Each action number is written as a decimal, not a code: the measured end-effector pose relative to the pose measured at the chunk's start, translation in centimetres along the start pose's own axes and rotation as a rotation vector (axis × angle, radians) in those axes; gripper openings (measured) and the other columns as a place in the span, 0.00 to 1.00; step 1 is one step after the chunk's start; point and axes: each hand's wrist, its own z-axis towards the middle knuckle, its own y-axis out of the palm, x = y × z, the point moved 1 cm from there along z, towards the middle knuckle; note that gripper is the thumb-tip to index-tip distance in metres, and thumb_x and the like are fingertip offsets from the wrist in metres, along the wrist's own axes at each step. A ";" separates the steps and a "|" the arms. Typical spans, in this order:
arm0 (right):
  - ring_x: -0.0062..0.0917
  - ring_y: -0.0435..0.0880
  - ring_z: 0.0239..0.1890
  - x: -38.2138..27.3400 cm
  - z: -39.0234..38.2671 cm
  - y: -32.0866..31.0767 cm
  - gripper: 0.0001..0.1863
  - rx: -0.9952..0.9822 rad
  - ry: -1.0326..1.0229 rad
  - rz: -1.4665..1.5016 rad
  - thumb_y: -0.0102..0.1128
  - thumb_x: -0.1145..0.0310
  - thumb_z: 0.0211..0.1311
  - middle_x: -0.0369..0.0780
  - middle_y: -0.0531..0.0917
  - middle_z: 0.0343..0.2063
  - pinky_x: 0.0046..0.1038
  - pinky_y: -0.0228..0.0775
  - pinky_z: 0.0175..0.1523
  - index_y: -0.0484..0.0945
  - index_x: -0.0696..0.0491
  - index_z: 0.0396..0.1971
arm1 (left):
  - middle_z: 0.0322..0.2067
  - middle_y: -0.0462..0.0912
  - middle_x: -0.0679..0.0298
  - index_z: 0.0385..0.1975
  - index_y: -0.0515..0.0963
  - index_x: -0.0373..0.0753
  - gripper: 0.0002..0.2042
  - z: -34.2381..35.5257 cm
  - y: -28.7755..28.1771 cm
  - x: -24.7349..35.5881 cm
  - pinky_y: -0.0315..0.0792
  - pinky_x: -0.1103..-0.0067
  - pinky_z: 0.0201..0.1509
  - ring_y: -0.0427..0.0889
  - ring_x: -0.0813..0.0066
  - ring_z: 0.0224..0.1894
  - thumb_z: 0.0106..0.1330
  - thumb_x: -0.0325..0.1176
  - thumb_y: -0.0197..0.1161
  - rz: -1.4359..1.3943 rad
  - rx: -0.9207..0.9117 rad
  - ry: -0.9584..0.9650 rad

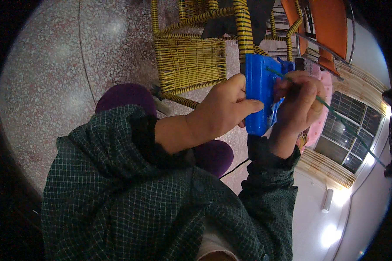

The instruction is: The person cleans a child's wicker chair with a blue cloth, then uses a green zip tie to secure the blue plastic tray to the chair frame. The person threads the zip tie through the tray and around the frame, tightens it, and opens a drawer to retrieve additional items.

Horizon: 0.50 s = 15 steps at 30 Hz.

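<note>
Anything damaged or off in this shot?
Yes: the blue plastic object in the left hand has a ragged, crumpled blue flap sticking out along its right edge, near the right hand. It looks torn next to the smooth blue face; I can't tell whether that's breakage or loose wrapping.

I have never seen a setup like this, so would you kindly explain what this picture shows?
There is no machine here: these are a person's bare hands, seen from a wide fisheye camera worn on the head and looking down, so straight edges bend near the rim. The left hand grips a blue plastic case. The right hand pinches a thin green strand that crosses in front of the case; whether it is attached there, I cannot tell. Beyond the hands, a yellow-and-black woven chair is on the speckled floor.
</note>
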 end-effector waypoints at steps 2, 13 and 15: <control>0.22 0.71 0.15 -0.1 -0.1 -0.2 0.17 -0.006 0.025 0.062 0.39 0.59 0.65 0.43 0.75 0.17 0.19 0.63 0.18 0.69 0.59 0.28 | 0.26 0.77 0.62 0.41 0.66 0.33 0.13 0.0 0.0 0.1 0.70 0.85 0.23 0.76 0.80 0.23 0.58 0.28 0.57 0.007 0.000 -0.001; 0.22 0.73 0.15 -1.1 -0.5 0.2 0.15 0.075 -0.065 -0.102 0.41 0.64 0.65 0.42 0.77 0.18 0.19 0.63 0.19 0.71 0.60 0.28 | 0.26 0.78 0.60 0.38 0.66 0.32 0.11 -0.1 0.1 1.0 0.72 0.85 0.24 0.77 0.79 0.24 0.59 0.28 0.56 -0.062 -0.007 0.011; 0.20 0.72 0.16 -1.4 -0.4 0.1 0.13 0.029 -0.084 -0.028 0.44 0.67 0.64 0.41 0.77 0.18 0.19 0.63 0.21 0.72 0.61 0.28 | 0.26 0.78 0.60 0.38 0.66 0.32 0.10 -0.2 0.1 1.1 0.71 0.84 0.25 0.77 0.78 0.24 0.59 0.28 0.56 -0.087 -0.016 0.012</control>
